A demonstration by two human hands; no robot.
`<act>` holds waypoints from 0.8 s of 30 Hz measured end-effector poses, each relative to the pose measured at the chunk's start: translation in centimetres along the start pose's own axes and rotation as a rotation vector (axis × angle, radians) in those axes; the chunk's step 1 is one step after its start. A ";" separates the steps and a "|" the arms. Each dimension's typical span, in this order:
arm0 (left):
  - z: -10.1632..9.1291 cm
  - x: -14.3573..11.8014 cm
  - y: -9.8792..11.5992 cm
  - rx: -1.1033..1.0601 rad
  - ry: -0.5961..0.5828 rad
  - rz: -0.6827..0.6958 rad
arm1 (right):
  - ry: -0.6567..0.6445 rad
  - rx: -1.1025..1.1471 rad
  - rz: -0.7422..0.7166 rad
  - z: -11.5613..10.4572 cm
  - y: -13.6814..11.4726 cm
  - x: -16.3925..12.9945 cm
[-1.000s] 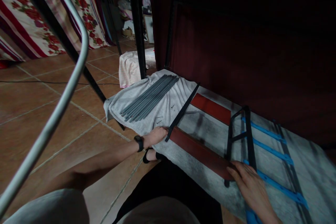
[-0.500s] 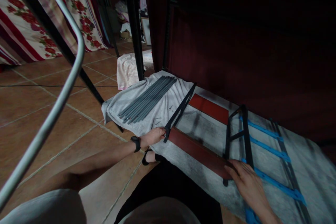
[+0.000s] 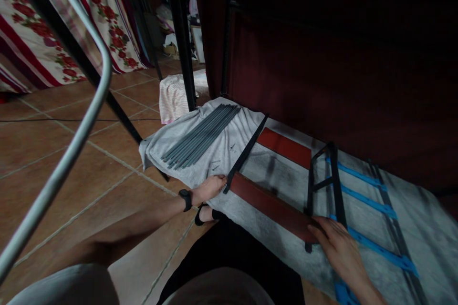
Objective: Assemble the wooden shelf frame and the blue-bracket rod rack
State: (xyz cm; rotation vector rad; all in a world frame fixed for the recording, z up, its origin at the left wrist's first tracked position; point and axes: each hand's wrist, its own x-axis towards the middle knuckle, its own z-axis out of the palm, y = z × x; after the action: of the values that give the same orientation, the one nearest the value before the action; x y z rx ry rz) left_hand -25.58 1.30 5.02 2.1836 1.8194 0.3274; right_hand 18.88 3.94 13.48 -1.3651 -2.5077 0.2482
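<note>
My left hand (image 3: 212,187) is closed at the near end of a black metal side frame (image 3: 246,150). A tiny shiny bit shows at its fingertips, too small to name. My right hand (image 3: 334,240) grips the right end of a dark red board (image 3: 270,207), thumb on top. This board's left end meets the black frame. A second, brighter red board (image 3: 285,147) lies farther back, between the same frame and another black frame (image 3: 310,186) on the right. Several small screws (image 3: 215,167) lie on the grey cloth (image 3: 200,176) beyond my left hand.
Several grey tubes (image 3: 200,136) lie side by side on the cloth. At right are blue crosspieces (image 3: 372,202) on black rails. A bent pale metal tube (image 3: 89,119) crosses the left foreground, near a black post (image 3: 182,38). A dark red panel (image 3: 322,71) stands behind.
The left black frame has tilted, so its two rails now look like one bar. My left hand has shifted very slightly; my right hand stays on the board.
</note>
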 end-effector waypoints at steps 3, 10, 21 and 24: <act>0.4 0.5 -0.6 -0.082 0.007 -0.035 | -0.001 0.009 0.008 -0.3 0.1 0.2; 0.6 1.5 -1.0 -0.362 0.016 -0.090 | 0.000 0.034 0.028 -0.9 -0.1 0.5; 1.8 1.1 -0.5 -1.260 0.163 -0.333 | -0.019 0.039 0.070 -1.0 0.5 0.6; 1.7 0.8 0.2 -1.434 0.202 -0.346 | -0.010 0.033 0.063 -1.1 0.4 0.5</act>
State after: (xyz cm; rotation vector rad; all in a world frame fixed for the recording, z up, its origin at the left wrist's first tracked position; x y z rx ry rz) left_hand -24.71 1.94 3.53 0.8386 1.2302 1.2793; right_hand 19.31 4.60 14.49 -1.4353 -2.4604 0.3089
